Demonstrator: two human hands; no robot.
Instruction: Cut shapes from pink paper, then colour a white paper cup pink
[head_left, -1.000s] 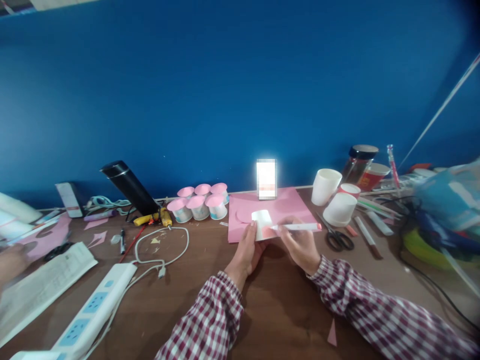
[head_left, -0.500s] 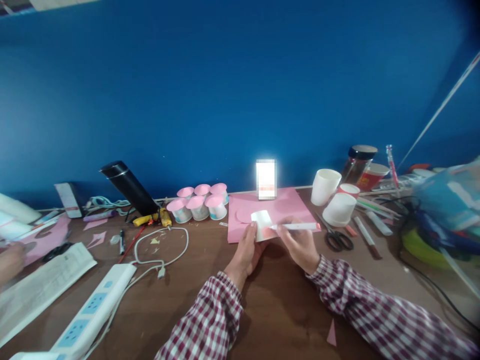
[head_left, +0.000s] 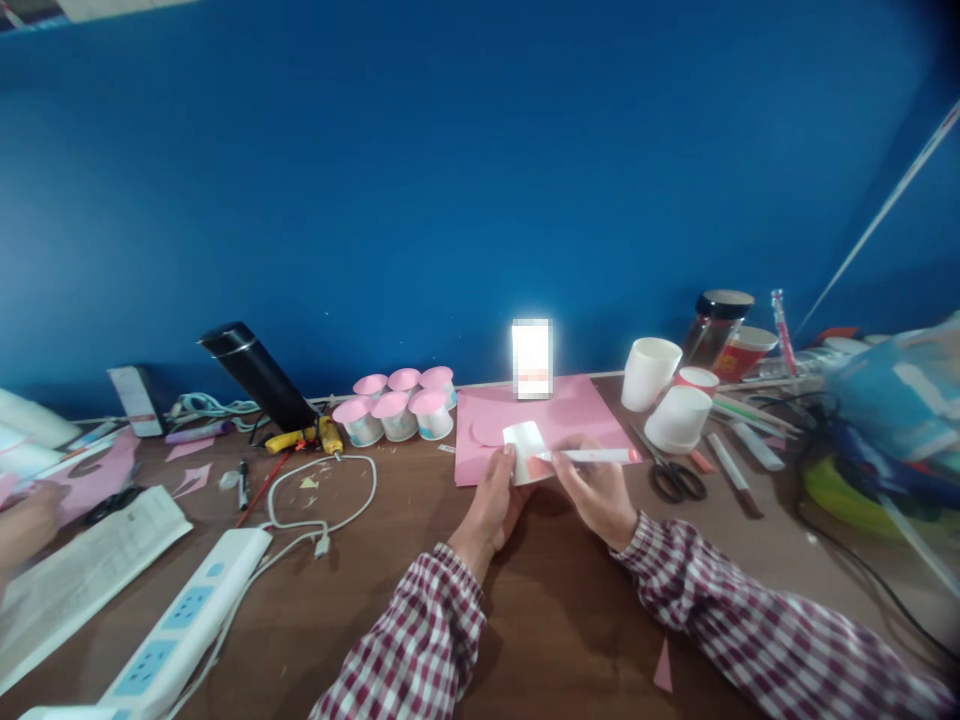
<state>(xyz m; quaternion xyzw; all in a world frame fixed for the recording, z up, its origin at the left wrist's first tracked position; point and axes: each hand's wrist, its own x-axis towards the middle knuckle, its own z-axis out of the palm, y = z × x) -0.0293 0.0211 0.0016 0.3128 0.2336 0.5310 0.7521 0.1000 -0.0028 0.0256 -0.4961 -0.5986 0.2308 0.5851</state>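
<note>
My left hand is closed around a short white paper cup, tilted on its side, with a pinkish-orange coloured patch low on its wall. Pinched in my right hand is a white marker with a reddish end. Its tip meets the cup wall at the coloured patch, as far as I can see. Behind both hands lies a pink paper sheet, and a round pink piece rests on it beside the cup. The fingers under the cup are partly hidden.
Several short cups with pink tops stand left of the sheet. White paper cups, black-handled scissors and markers are on the right. A power strip, a black bottle and another person's hand are left.
My right hand and the marker have shifted very slightly at the cup. The other person's hand at the far left has moved a little to the right.
</note>
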